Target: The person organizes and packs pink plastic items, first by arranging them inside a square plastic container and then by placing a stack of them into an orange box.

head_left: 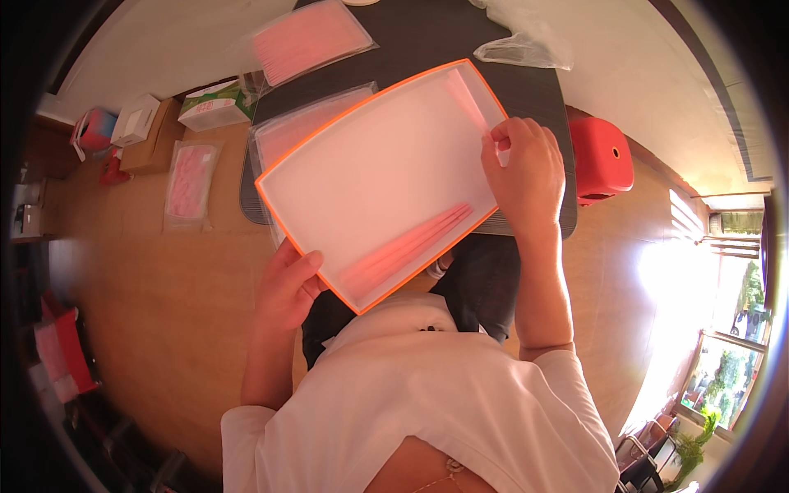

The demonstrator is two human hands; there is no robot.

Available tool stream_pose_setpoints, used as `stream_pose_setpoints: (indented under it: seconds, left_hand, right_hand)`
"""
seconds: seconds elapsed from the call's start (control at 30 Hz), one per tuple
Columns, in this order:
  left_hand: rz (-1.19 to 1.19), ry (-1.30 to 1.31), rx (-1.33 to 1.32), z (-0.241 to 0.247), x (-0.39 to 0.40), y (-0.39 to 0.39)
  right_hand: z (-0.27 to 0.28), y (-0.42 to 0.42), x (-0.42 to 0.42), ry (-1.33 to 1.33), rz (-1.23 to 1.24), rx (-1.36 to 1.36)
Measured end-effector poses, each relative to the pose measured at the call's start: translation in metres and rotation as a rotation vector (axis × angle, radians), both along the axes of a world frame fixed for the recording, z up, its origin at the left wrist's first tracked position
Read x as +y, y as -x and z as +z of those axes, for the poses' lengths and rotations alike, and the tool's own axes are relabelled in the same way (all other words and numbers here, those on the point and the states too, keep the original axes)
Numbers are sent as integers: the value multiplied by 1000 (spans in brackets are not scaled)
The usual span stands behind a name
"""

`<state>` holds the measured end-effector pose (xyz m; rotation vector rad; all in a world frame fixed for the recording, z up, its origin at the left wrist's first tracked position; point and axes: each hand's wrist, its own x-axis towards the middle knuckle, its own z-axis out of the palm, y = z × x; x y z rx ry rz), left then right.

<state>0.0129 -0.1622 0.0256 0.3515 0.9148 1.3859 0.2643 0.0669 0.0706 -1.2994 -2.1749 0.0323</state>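
Observation:
A shallow white tray with an orange rim is tilted in front of me, above my lap and the table edge. Its lower left rim is gripped by my left hand, the thumb over the edge. Along the tray's near wall lies a small bundle of thin pink strips. Another pale pink strip runs along the right end wall. My right hand reaches over that end, with thumb and forefinger pinched on the strip's lower end; the fingers partly hide it.
Beneath the tray stands a dark table. Clear packs of pink strips and a crumpled plastic bag lie on it. A red stool is at the right. Cartons and another pink pack are left of the table.

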Motion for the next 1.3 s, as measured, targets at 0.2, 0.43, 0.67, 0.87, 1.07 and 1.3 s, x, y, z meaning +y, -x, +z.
stream_pose_setpoints:
  seconds: [0.2,0.43,0.67,0.87,1.07,1.3]
  left_hand:
    - [4,48,34,2,7,-10]
    - [4,76,44,7,19,-19]
    - [-7,79,43,0,22,-20]
    - [-18,20,-24,-7,20,-18]
    - [-40,-15,-24,-10,20,-14]
    - [-63,-25,-62,-12,19,-12]
  right_hand:
    - [13,20,-31,536,245,235]
    - [11,42,-46,904,428,141]
    - [6,62,-54,971,470,102]
    - [2,57,-53,729,502,154]
    - [7,50,-55,671,563,105]
    - [0,54,-66,615,702,110]
